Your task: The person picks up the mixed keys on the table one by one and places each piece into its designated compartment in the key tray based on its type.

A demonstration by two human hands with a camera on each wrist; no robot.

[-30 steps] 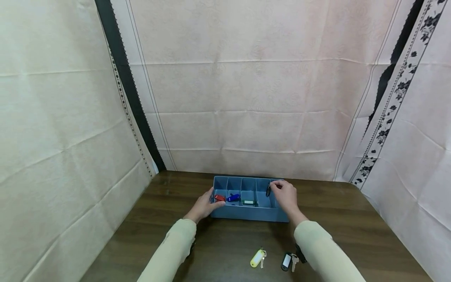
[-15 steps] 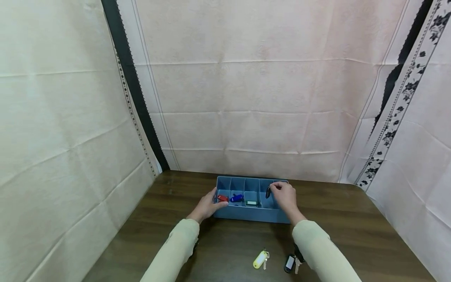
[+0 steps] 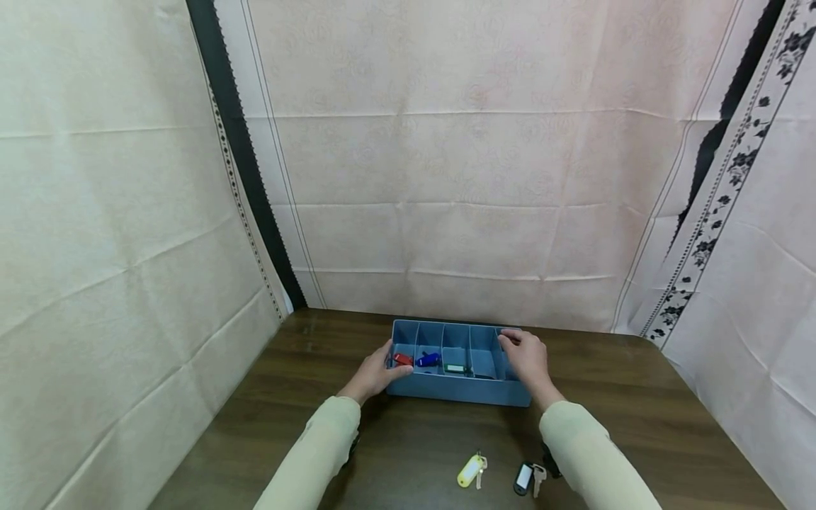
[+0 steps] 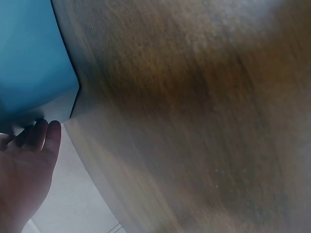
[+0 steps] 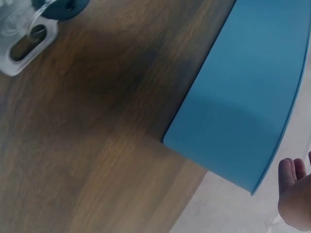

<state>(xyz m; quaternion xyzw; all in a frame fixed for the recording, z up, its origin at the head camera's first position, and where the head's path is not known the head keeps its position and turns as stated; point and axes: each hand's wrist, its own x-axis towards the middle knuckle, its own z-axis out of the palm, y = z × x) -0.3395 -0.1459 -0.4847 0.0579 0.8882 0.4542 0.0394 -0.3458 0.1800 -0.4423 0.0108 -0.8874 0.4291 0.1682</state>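
A blue compartment box (image 3: 459,390) sits near the table's far edge. My left hand (image 3: 372,371) holds its left end, thumb over the front rim; in the left wrist view the fingertips (image 4: 53,127) meet the end wall. Inside, from the left, lie a red key tag (image 3: 402,359), a blue key tag (image 3: 428,359) and a green key tag (image 3: 455,368), each in its own compartment. A dark sliver (image 3: 486,377) shows low in the fourth compartment, mostly hidden by the front wall. My right hand (image 3: 528,357) hovers over the right end, fingers loosely bent, nothing visible in them.
A yellow key tag (image 3: 472,470) with a key lies on the wooden table (image 3: 408,453) in front of the box. To its right is a black key tag (image 3: 523,479) with a key, close to my right sleeve (image 3: 593,453). Pale cloth (image 3: 446,177) hangs behind and at both sides.
My right hand has let go of the dark key tag over the fourth compartment and shifted right. My left hand keeps its hold on the box, and the view has turned slightly left.
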